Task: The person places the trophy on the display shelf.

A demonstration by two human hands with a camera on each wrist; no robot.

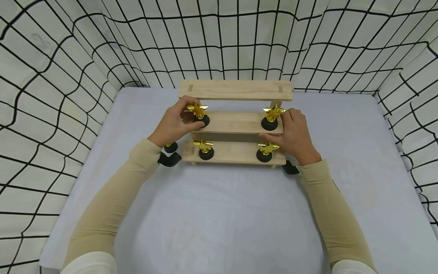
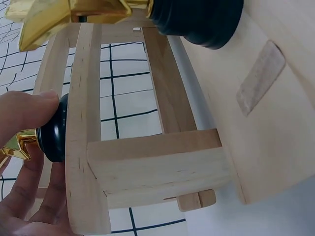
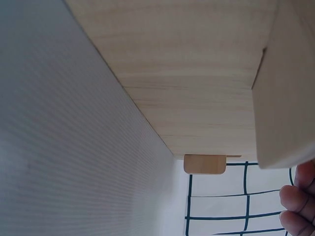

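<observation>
A three-tier wooden shelf (image 1: 236, 122) stands on the table. My left hand (image 1: 176, 118) holds a small gold star trophy (image 1: 198, 111) by its black base at the left end of the middle tier. In the left wrist view the thumb and fingers pinch that base (image 2: 53, 130) right at the board. My right hand (image 1: 295, 133) grips the right end of the middle tier, thumb along its front edge, beside another star trophy (image 1: 270, 118). In the right wrist view its curled fingers (image 3: 297, 209) show past the board's end.
Two more star trophies, one left (image 1: 206, 150) and one right (image 1: 265, 152), stand on the bottom tier. Another trophy (image 1: 170, 147) is partly hidden beside the left wrist. Black wire mesh (image 1: 236, 45) surrounds the white-covered table (image 1: 219, 217) at the back and sides.
</observation>
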